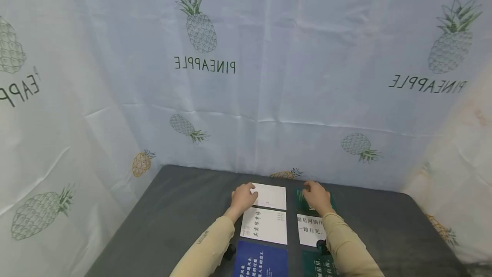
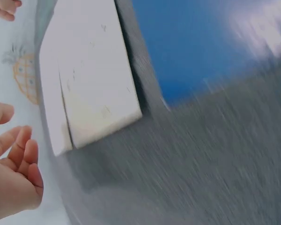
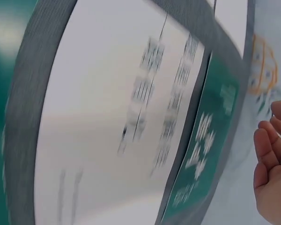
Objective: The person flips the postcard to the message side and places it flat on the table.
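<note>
- Lying beyond blue card [image 1: 261,262] in head view: lettered white card [image 1: 269,225], then far white card [image 1: 273,195], left hand [image 1: 243,198] at its edge, contact unclear.
- Same view, beyond and right of blue card: right hand [image 1: 317,198] over far green card [image 1: 303,204], touch unclear.
- Left wrist view: left hand loosely bent, holding nothing, well apart from blue card.
- Right wrist view: right hand loosely curled, holding nothing.

Both my arms [image 1: 205,247], in pale yellow sleeves [image 1: 349,243], stretch forward toward the far edge of the worktop [image 1: 184,208]. My left hand [image 1: 244,198], left of that edge's middle: fingers loosely bent, thumb apart. My right hand [image 1: 318,196], right of middle: fingers bent inward, thumb near the index fingertip.
</note>
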Motion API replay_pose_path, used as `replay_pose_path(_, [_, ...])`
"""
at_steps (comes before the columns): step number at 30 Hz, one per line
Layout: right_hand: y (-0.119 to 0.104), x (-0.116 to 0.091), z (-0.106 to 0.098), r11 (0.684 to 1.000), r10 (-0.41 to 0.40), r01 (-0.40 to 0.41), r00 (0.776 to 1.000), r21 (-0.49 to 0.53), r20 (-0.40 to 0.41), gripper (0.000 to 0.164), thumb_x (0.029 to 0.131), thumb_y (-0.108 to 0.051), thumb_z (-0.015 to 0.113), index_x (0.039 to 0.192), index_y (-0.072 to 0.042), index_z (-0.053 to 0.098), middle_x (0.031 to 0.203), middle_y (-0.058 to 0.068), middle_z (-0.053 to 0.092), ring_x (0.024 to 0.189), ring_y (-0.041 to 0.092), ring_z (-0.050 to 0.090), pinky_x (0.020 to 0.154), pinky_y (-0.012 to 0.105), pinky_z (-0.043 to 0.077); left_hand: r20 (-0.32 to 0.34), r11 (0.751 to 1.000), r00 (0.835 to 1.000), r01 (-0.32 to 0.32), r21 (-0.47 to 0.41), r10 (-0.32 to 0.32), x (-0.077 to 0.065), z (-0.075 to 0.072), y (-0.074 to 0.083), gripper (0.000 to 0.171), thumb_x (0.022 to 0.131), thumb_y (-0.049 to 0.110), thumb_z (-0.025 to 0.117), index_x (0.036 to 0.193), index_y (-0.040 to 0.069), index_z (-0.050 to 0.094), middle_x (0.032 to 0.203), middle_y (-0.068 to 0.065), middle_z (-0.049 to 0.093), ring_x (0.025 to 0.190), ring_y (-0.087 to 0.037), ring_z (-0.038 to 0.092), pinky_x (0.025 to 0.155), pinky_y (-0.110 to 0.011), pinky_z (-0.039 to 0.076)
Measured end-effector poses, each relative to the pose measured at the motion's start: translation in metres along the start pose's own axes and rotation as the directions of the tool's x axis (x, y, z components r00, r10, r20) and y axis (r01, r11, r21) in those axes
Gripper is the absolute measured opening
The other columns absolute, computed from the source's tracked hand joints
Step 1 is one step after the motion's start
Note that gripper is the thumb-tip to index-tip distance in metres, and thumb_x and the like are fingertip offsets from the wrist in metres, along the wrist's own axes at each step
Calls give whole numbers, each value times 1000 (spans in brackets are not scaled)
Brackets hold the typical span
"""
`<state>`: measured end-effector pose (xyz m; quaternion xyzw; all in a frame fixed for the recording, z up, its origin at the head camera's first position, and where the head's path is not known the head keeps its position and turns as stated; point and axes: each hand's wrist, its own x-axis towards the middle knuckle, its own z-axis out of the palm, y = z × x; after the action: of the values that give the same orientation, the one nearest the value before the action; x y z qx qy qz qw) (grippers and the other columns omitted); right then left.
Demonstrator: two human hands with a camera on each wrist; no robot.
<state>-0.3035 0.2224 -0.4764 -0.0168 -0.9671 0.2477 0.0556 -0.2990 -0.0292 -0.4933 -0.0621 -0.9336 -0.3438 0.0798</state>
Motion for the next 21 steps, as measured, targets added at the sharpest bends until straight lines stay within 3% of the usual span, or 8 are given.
replay_pose_path(3, [15,-5,-11,999,33,-33,999,-5,3,35,89,-15,51,119,1,57,101,17,61,89,29,57,82,57,36,25,995,999,-36,-89,38,3,6,13,29,86,19,58,107,1,64,94,-13,61,83,-23,56,72,-41,37])
replay_pose_path(7, [34,-11,-21,997,79,-79,997,-26,-8,38,88,-15,51,120,5,55,104,23,58,93,35,56,83,60,35,86,964,992,-62,-259,87,6,15,30,35,88,19,56,114,-3,59,106,-17,54,90,-24,53,77,-41,43])
replay_pose_path(10, [45,-14,-28,994,105,-105,994,-38,-6,41,88,-17,52,121,7,52,110,28,56,100,41,54,84,61,36,128,935,988,-36,-352,86,7,23,43,39,88,19,56,119,-5,55,111,-20,54,95,-28,55,81,-41,46])
replay_pose_path(13, [54,-17,-33,991,131,-130,991,-36,19,45,88,-17,52,124,10,48,114,31,54,104,45,52,84,62,36,188,901,981,35,-433,52,2,33,56,42,90,24,54,122,-4,53,116,-20,56,105,-32,56,87,-43,47])
replay_pose_path(18, [63,-24,-36,987,159,-159,986,-3,53,49,87,-17,53,124,14,45,116,36,52,107,49,49,87,63,37,330,793,944,208,-573,-9,-8,49,72,55,98,44,35,128,0,49,123,-18,55,112,-32,54,93,-45,46])
replay_pose_path(21, [67,-26,-34,986,163,-165,985,27,61,50,88,-17,52,124,17,43,120,38,49,111,52,47,90,61,38,380,719,925,282,-635,-27,-10,54,79,69,97,53,23,133,-2,43,127,-20,52,109,-30,53,92,-43,45])
